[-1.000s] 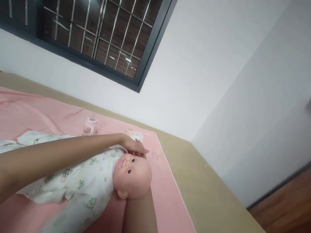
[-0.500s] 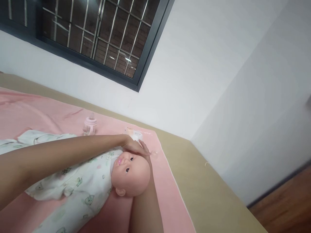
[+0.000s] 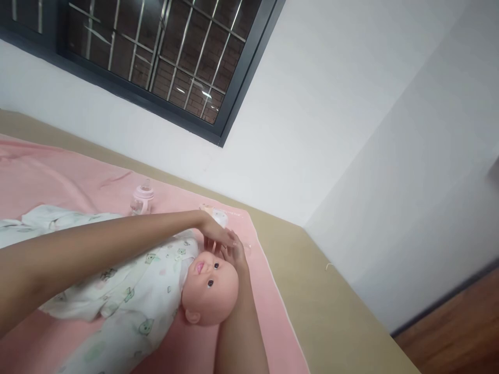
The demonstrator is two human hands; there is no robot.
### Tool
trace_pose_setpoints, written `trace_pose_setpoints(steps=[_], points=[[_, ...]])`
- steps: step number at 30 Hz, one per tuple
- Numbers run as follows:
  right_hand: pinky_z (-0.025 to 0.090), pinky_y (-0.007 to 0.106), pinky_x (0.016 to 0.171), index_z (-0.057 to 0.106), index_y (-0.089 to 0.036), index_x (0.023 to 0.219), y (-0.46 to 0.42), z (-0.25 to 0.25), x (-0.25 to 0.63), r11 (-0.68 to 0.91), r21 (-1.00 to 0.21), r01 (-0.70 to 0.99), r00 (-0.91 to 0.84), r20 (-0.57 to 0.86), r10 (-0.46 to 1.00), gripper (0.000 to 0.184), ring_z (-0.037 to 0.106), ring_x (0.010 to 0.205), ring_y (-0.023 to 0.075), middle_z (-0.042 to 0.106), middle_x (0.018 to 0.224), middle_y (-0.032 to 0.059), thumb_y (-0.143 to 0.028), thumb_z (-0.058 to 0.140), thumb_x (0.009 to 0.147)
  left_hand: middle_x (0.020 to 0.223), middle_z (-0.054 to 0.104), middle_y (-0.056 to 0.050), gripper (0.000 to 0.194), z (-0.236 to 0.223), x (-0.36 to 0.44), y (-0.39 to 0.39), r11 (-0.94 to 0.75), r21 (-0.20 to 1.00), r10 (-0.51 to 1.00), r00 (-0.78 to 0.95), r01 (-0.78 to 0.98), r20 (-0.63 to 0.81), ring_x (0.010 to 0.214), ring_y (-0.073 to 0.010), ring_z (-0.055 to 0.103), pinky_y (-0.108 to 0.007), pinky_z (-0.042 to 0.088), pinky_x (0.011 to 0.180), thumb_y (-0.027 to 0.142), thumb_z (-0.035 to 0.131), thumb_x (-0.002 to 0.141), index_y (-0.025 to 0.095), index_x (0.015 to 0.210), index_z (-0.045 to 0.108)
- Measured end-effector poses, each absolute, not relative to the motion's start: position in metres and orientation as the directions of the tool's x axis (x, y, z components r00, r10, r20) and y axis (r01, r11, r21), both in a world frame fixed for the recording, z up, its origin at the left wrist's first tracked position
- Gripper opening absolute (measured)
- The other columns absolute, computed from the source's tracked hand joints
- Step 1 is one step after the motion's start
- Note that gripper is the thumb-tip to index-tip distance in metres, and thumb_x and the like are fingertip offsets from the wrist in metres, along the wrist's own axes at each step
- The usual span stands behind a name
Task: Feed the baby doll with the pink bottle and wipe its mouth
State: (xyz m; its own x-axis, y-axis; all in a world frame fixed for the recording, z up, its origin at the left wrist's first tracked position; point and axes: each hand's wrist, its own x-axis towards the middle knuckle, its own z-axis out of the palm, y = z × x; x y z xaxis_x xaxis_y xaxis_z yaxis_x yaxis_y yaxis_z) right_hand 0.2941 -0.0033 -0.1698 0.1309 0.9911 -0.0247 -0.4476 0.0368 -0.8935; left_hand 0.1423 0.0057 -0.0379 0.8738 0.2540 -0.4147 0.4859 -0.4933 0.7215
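Observation:
A baby doll (image 3: 212, 291) lies on its back in a white romper with green prints (image 3: 144, 301), its bald head toward the right. My left arm reaches across the doll's body. My left hand (image 3: 216, 232) is just beyond the head, its fingers apart and hanging down by the far side of the face. Coming up from below, my right forearm passes along the crown of the head. My right hand (image 3: 236, 250) meets the left fingertips there, its fingers loosely bent and apart. Nothing held shows in either hand, though the doll's head hides part of the fingers.
A pink baby bottle (image 3: 142, 200) stands on the pink blanket (image 3: 268, 306) beyond my left forearm. Behind my left hand lies a white printed packet (image 3: 218, 214). A tan surface (image 3: 312, 291) borders the blanket, against white walls. Above is a dark-framed barred window (image 3: 222, 124).
My right hand has come into fuller view beside the doll's head. My left fingers have lifted and spread from lying over it. The doll's head appears slightly lower and turned.

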Motion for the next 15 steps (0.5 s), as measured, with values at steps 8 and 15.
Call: trace_pose_setpoints(steps=[8, 15], points=[[0.054, 0.033, 0.091, 0.065, -0.015, 0.087, 0.01, -0.168, 0.293, -0.047, -0.85, -0.525, 0.059, -0.091, 0.994, 0.025, 0.067, 0.094, 0.0189, 0.066, 0.098, 0.0056, -0.031, 0.073, 0.07, 0.115, 0.065, -0.01, 0.045, 0.0, 0.056, 0.006, -0.65, 0.581, 0.613, 0.79, 0.49, 0.021, 0.104, -0.0271, 0.06, -0.035, 0.045, 0.086, 0.05, 0.051, 0.083, 0.021, 0.116, 0.062], [0.053, 0.035, 0.093, 0.067, -0.012, 0.092, 0.013, -0.167, 0.288, -0.114, -0.87, -0.479, 0.004, -0.132, 0.991, 0.026, 0.068, 0.091, 0.0194, 0.064, 0.089, 0.0069, -0.026, 0.074, 0.072, 0.115, 0.066, -0.001, 0.039, -0.009, 0.006, -0.028, -0.59, 0.633, 0.719, 0.682, 0.501, 0.13, 0.1, -0.0214, 0.061, -0.028, 0.047, 0.082, 0.054, 0.049, 0.087, 0.027, 0.111, 0.064]])
